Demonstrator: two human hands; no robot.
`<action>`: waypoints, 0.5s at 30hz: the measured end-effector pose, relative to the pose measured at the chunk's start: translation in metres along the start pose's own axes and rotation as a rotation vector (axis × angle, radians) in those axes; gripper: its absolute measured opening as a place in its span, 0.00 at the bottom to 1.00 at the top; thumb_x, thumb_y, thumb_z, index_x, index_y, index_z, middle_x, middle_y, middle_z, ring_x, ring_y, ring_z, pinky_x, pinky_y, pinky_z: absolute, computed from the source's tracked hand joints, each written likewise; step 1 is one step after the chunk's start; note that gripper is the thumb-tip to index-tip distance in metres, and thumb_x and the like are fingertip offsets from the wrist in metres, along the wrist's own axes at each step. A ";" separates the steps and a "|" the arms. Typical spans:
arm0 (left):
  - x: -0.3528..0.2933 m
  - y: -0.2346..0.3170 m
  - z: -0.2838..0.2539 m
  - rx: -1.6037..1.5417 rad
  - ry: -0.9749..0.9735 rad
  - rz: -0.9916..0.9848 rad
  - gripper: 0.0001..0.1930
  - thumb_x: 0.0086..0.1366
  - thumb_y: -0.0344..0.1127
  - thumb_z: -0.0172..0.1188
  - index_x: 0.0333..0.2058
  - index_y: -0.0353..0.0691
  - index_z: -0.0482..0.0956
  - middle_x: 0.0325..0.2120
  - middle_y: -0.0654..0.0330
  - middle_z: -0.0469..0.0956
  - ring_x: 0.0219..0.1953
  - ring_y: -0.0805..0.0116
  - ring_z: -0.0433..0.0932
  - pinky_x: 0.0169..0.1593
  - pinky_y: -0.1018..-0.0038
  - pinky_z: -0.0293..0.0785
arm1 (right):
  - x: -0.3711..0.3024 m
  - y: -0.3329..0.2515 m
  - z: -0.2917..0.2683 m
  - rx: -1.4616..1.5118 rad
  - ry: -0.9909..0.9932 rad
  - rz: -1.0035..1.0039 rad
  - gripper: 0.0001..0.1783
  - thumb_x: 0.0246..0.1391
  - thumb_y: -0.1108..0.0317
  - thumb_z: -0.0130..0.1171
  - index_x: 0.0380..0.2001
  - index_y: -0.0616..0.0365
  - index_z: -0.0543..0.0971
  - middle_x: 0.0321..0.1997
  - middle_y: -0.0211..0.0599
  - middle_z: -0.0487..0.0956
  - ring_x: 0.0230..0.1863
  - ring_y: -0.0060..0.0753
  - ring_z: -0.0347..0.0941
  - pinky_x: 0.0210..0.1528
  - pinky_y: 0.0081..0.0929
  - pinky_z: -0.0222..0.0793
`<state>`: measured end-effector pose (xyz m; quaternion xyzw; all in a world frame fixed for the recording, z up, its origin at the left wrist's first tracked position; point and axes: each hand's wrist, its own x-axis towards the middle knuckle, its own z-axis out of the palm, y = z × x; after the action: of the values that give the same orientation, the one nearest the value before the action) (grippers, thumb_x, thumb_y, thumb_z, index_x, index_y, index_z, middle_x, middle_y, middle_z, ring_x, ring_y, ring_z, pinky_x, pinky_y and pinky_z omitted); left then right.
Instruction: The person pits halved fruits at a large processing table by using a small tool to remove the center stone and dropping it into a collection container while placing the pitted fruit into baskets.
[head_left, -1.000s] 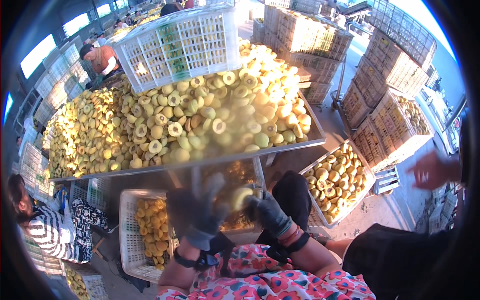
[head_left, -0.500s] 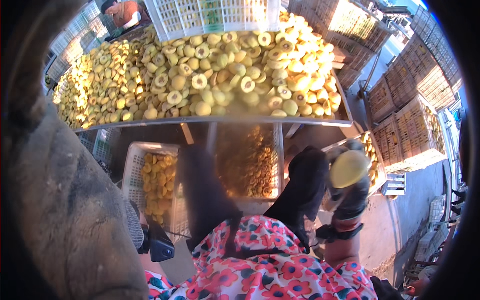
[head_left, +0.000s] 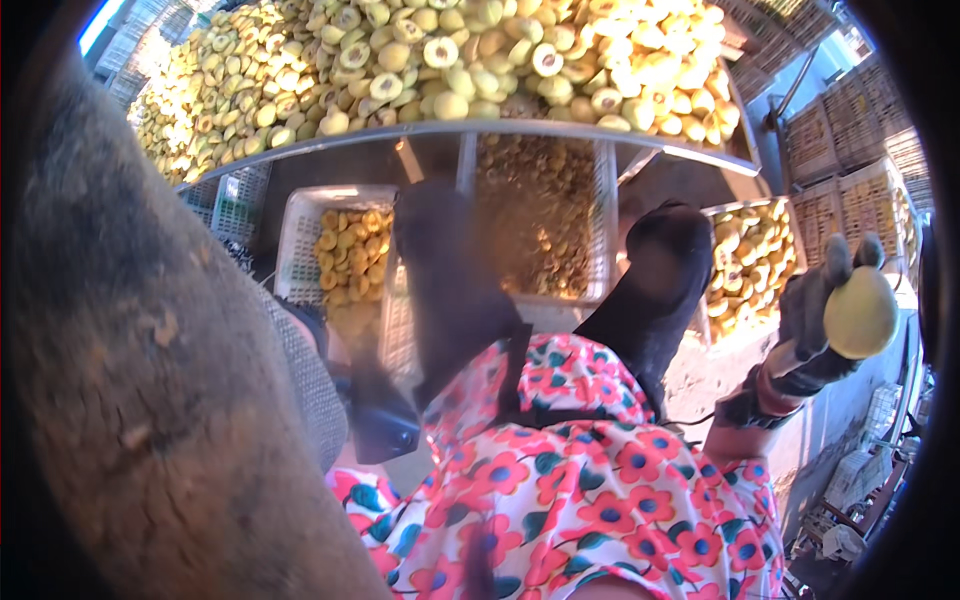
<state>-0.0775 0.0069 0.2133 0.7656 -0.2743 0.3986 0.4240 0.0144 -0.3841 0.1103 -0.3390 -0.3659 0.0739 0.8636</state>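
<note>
Fruit [head_left: 862,315] sits in right fingers [head_left: 838,262], clear of table edge [head_left: 500,127].

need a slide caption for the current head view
Gloved right hand holding a pale yellow fruit, with a table heaped with cut fruit beyond.

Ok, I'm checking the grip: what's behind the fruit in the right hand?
Past the top of the yellow fruit, gloved fingers of the right hand show; more of that hand shows leftward. What lies directly behind the fruit is covered.
</note>
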 end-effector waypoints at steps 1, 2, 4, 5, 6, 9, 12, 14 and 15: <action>-0.001 0.000 0.002 0.005 -0.002 -0.004 0.26 0.63 0.44 0.45 0.54 0.31 0.59 0.49 0.48 0.63 0.47 0.62 0.66 0.44 0.71 0.70 | 0.002 0.001 -0.003 -0.007 -0.011 0.008 0.34 0.52 0.64 0.54 0.59 0.62 0.56 0.51 0.59 0.66 0.10 0.23 0.66 0.07 0.14 0.60; -0.003 0.001 0.005 -0.002 -0.005 -0.012 0.26 0.63 0.44 0.45 0.54 0.31 0.59 0.48 0.49 0.63 0.46 0.62 0.66 0.43 0.71 0.70 | 0.000 0.002 -0.003 -0.027 -0.029 0.009 0.34 0.52 0.63 0.54 0.60 0.63 0.55 0.52 0.61 0.66 0.10 0.23 0.66 0.07 0.14 0.60; -0.003 0.002 0.010 -0.010 0.005 -0.016 0.25 0.63 0.43 0.45 0.54 0.31 0.60 0.48 0.49 0.63 0.46 0.63 0.66 0.43 0.72 0.70 | -0.002 0.005 0.003 0.019 0.055 0.008 0.34 0.52 0.63 0.55 0.59 0.62 0.56 0.51 0.60 0.66 0.10 0.24 0.66 0.07 0.15 0.61; -0.005 0.007 0.010 0.011 0.017 -0.021 0.25 0.63 0.43 0.45 0.54 0.31 0.60 0.47 0.49 0.63 0.45 0.63 0.66 0.43 0.72 0.70 | 0.000 0.009 0.003 0.059 0.037 0.022 0.35 0.50 0.63 0.57 0.58 0.62 0.57 0.50 0.58 0.65 0.12 0.26 0.67 0.07 0.15 0.61; -0.008 0.012 0.011 0.032 0.031 -0.025 0.25 0.63 0.43 0.45 0.54 0.32 0.60 0.47 0.49 0.63 0.45 0.63 0.66 0.43 0.72 0.70 | 0.000 0.013 0.004 0.097 0.031 0.047 0.36 0.48 0.62 0.60 0.57 0.62 0.58 0.49 0.57 0.65 0.14 0.27 0.68 0.08 0.15 0.62; -0.016 0.008 0.015 0.048 0.051 -0.020 0.24 0.63 0.43 0.45 0.53 0.32 0.61 0.46 0.50 0.64 0.44 0.63 0.66 0.42 0.72 0.70 | -0.003 0.028 0.002 0.162 0.000 0.094 0.38 0.44 0.63 0.64 0.56 0.61 0.58 0.46 0.52 0.65 0.16 0.30 0.68 0.09 0.16 0.63; -0.014 0.008 0.023 -0.005 0.038 -0.004 0.24 0.63 0.42 0.45 0.53 0.32 0.61 0.45 0.50 0.64 0.43 0.64 0.66 0.41 0.73 0.70 | -0.011 0.027 0.016 0.129 0.057 0.107 0.38 0.43 0.64 0.64 0.56 0.60 0.58 0.46 0.52 0.65 0.16 0.30 0.68 0.09 0.16 0.63; -0.004 0.017 0.027 -0.009 0.037 0.019 0.23 0.63 0.42 0.44 0.53 0.32 0.61 0.44 0.50 0.65 0.42 0.64 0.66 0.41 0.73 0.70 | -0.010 0.021 0.018 0.109 0.100 0.090 0.38 0.43 0.64 0.64 0.55 0.60 0.58 0.45 0.52 0.65 0.15 0.29 0.68 0.09 0.17 0.63; -0.001 0.021 0.031 -0.003 0.041 0.021 0.23 0.63 0.42 0.44 0.52 0.32 0.62 0.44 0.51 0.65 0.42 0.65 0.66 0.41 0.73 0.70 | -0.012 0.015 0.019 0.109 0.129 0.090 0.38 0.43 0.64 0.64 0.55 0.60 0.58 0.45 0.53 0.65 0.15 0.29 0.68 0.09 0.17 0.63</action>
<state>-0.0822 -0.0300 0.2114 0.7536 -0.2744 0.4182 0.4264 -0.0052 -0.3669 0.1028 -0.3117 -0.2894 0.1102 0.8983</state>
